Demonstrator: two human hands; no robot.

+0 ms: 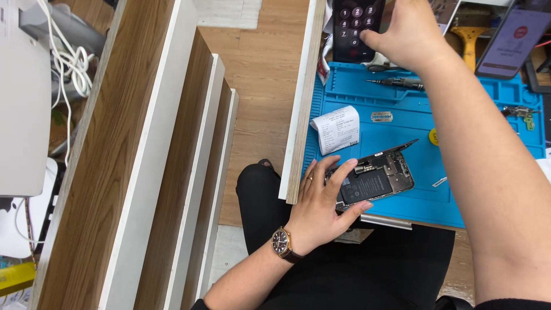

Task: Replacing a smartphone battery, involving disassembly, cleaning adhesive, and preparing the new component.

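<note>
An opened grey smartphone with its back removed, its black battery and metal-shielded boards laid bare (376, 179), is lying at the near edge of a bright blue silicone repair mat (482, 189), and it is gripped by the left hand (322, 198), whose fingers (344, 172) are curled over its near end while the thumb is pressed along the lower side, by the battery. Its thin dark display panel (396, 150) is seen tilted up just beyond the fingertips, hinged open along the far long edge. The right hand (408, 35) is stretched well away, and its thumb and fingers are closed around the lower edge of a second black smartphone with a lit number-pad screen (356, 26), which is held upright above the mat's far rim. The opened phone is judged to be light and stiff in the frame but fragile inside: the raised panel probably hangs on thin flex cables, the battery is soft and should not be pressed or bent, and the boards are best left untouched. A hold by the metal side rails, as the left fingers now have it, is judged safest. Just beyond the left fingertips a curled white paper receipt (338, 129) is lying, and farther off, below the right hand, a slim black precision screwdriver (399, 84) is resting on the mat.
</note>
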